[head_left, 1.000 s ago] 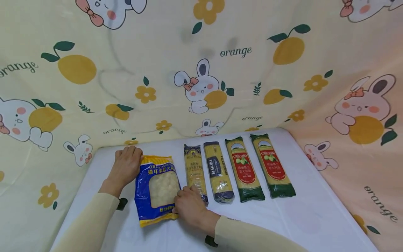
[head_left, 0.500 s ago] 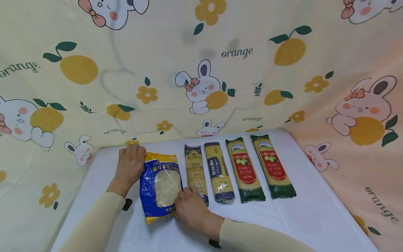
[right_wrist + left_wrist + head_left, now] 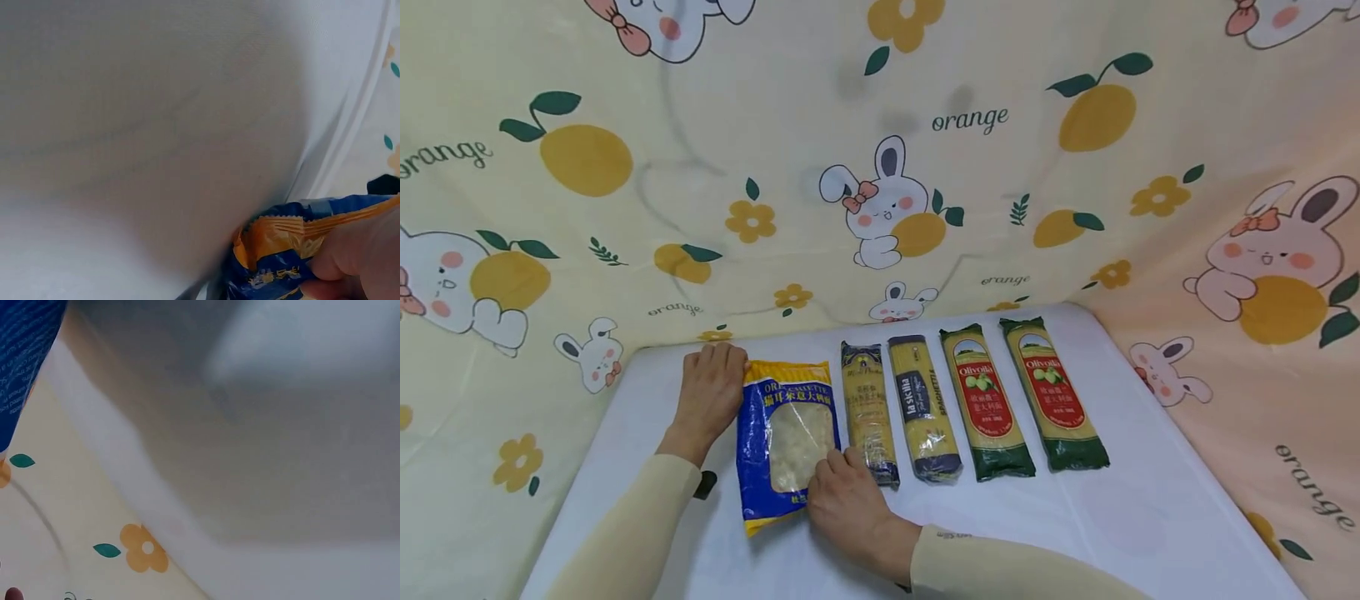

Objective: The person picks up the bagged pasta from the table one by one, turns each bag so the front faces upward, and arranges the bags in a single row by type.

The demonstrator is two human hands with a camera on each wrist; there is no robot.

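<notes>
A blue and yellow bag of orecchiette pasta (image 3: pixel 801 442), with a clear window, is on the white table at the left of a row of spaghetti packs. My left hand (image 3: pixel 706 400) holds its upper left corner. At the lower right corner, my right hand (image 3: pixel 853 508) pinches the bag; in the right wrist view, thumb and finger (image 3: pixel 350 250) press on the crinkled yellow and blue corner (image 3: pixel 275 234). Just right of the bag lies a thin spaghetti pack (image 3: pixel 865 400), close to my right fingers. The left wrist view catches only the bag's blue edge (image 3: pixel 25 356).
Farther right lie a purple-ended La Sicilia spaghetti pack (image 3: pixel 917 400) and two green-ended Olivoila packs, one inner (image 3: pixel 983 400) and one outer (image 3: pixel 1051 400). They lie side by side on the white tabletop (image 3: pixel 1120 517). A printed curtain (image 3: pixel 775 150) hangs behind and beside the table.
The bag has shifted a little right, toward the spaghetti packs, and straightened somewhat. My left hand has moved right with it; my right hand stays at the lower corner.
</notes>
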